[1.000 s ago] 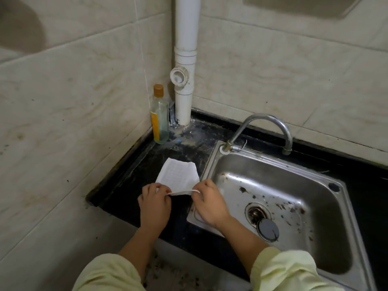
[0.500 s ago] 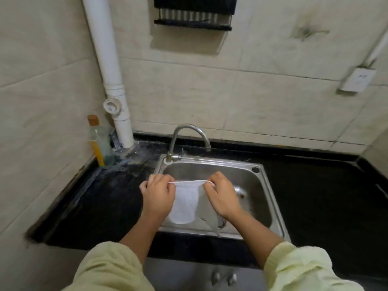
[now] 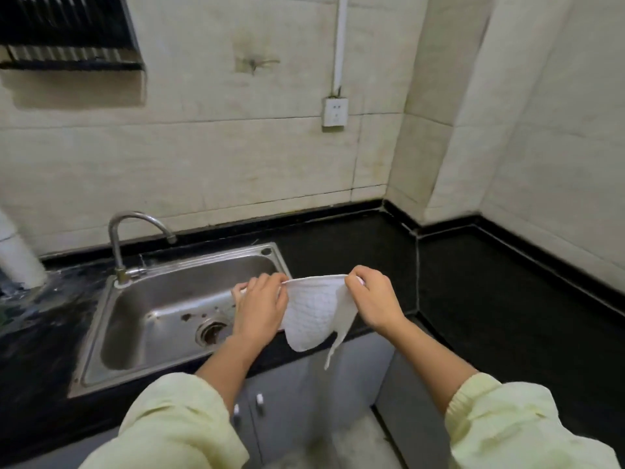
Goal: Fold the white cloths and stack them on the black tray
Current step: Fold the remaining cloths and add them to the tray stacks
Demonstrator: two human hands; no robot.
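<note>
Holds the cloth (image 3: 314,316) up in the air, just right of the sink (image 3: 189,286), over the front edge of the counter (image 3: 355,245). Pinches one top corner with the left hand (image 3: 260,304), the other with the right hand (image 3: 373,299), to let it hang flat for folding. Sees no tray yet.

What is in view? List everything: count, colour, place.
white quilted cloth: one, white, hanging between both hands
stainless steel sink: one, silver, in the countertop, left
curved metal faucet: one, silver, behind the sink
black stone countertop: one, black, along the walls
white plastic wall socket: one, white, back wall
white plastic drain pipe: one, white, far left
black slatted wall rack: one, black, upper left
grey cabinet doors: two, grey, below the countertop
left hand: one, fingers pinching the cloth's left corner
right hand: one, fingers pinching its right corner
</note>
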